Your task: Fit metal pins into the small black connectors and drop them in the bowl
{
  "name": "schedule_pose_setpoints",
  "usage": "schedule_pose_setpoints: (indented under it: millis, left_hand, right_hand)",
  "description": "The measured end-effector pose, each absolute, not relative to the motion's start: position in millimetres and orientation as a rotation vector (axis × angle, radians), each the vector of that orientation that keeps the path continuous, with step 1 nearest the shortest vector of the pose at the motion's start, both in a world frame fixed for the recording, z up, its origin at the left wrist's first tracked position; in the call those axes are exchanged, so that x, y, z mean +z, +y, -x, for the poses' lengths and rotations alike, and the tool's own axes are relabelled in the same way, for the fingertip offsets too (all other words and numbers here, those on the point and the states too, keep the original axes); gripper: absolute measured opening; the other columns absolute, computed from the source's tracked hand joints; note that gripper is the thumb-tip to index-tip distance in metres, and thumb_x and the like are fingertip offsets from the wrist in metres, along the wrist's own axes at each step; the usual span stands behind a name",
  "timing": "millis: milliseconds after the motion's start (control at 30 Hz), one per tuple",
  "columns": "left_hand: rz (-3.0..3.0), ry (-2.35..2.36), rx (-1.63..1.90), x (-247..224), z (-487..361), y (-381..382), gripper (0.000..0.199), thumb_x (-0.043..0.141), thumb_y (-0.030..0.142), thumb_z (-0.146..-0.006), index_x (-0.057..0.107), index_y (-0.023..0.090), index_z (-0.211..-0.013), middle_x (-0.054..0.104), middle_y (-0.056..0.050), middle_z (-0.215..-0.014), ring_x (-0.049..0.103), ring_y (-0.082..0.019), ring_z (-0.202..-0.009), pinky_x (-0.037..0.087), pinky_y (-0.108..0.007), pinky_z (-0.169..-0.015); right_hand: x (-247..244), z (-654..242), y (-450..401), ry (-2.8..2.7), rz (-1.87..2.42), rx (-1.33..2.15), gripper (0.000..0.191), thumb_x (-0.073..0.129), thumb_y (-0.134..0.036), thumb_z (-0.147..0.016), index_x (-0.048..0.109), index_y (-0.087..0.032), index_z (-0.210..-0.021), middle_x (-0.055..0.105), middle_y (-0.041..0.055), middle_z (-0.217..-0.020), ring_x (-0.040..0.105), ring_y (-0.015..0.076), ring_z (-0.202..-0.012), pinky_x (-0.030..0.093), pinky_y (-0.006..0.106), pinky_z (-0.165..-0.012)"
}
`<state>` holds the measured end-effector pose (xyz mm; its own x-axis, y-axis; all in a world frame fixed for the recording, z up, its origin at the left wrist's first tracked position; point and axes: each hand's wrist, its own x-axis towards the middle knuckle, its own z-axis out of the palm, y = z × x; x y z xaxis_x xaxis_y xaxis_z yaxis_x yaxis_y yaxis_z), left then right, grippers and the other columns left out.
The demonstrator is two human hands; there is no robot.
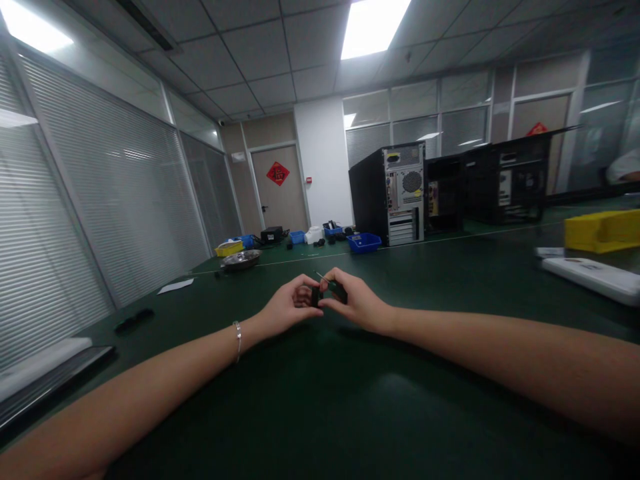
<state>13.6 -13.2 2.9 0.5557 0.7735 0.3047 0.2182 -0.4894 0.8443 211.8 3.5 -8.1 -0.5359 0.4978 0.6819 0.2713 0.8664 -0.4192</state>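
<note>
My left hand (294,301), with a silver bracelet at the wrist, pinches a small black block-shaped part (315,297) between thumb and fingertips. What kind of part it is cannot be made out. Close against it, my right hand (357,300) is closed around a screwdriver (339,290) with a dark handle. The tool's thin metal shaft points up and to the left, above the black part. The thumb and fingertip of my right hand reach the right side of the part; whether they also grip it cannot be seen. Both hands are just over the dark green table (320,400).
Ahead stand a blue tray (364,242), a metal bowl (241,259) and open computer cases (405,193). A yellow bin (603,231) and a white device (593,280) lie right. Left are a dark object (134,321), a paper (176,286) and a flat black panel (55,383).
</note>
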Motion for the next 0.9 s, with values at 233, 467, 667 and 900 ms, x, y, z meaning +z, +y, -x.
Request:
schedule_pose_setpoints:
  millis: [233,467,667,900]
  left_hand:
    - [-1.779,0.689,0.891,-1.7,-16.3,-10.9,0.031,0.059,0.029,-0.078,0.048,0.016,-0.104,0.058,-0.008,-0.100,0.061,-0.020,-0.087,0.047,-0.041,-0.082]
    - [-1.726,0.677,0.990,-5.3,-23.7,-10.8,0.041,0.060,0.032,-0.077,0.047,0.016,-0.113,0.061,-0.008,-0.094,0.059,-0.020,-0.089,0.046,-0.038,-0.082]
    - [-1.728,0.841,1.368,4.2,5.8,32.2,0.034,0.056,0.031,-0.080,0.055,0.012,-0.108,0.062,-0.010,-0.098,0.058,-0.016,-0.084,0.045,-0.032,-0.080]
    - [-1.343,1.385,1.961,10.7,120.0,91.5,0.017,0.046,0.020,-0.082,0.058,0.009,-0.079,0.062,-0.004,-0.073,0.055,-0.010,-0.064,0.044,-0.021,-0.062]
  right_hand:
    - [-10.1,-210.9,2.9,-2.219,0.607,0.178,0.021,0.060,-0.020,-0.079,0.050,-0.018,-0.097,0.054,0.0037,-0.092,0.050,0.0156,-0.077,0.039,0.024,-0.064]
    - [-8.9,-206.0,-0.7,-2.275,0.620,0.029,0.021,0.057,-0.019,-0.080,0.047,-0.020,-0.099,0.049,0.0056,-0.102,0.052,0.0163,-0.080,0.042,0.027,-0.067]
    - [-10.0,-210.3,1.1,-2.211,0.618,0.016,0.020,0.057,-0.019,-0.081,0.047,-0.020,-0.098,0.043,0.0070,-0.111,0.051,0.0170,-0.089,0.045,0.028,-0.073]
    - [-11.1,-213.1,1.5,-2.306,0.591,0.104,0.016,0.055,-0.018,-0.082,0.049,-0.019,-0.096,0.048,0.0056,-0.102,0.052,0.0159,-0.082,0.045,0.028,-0.074]
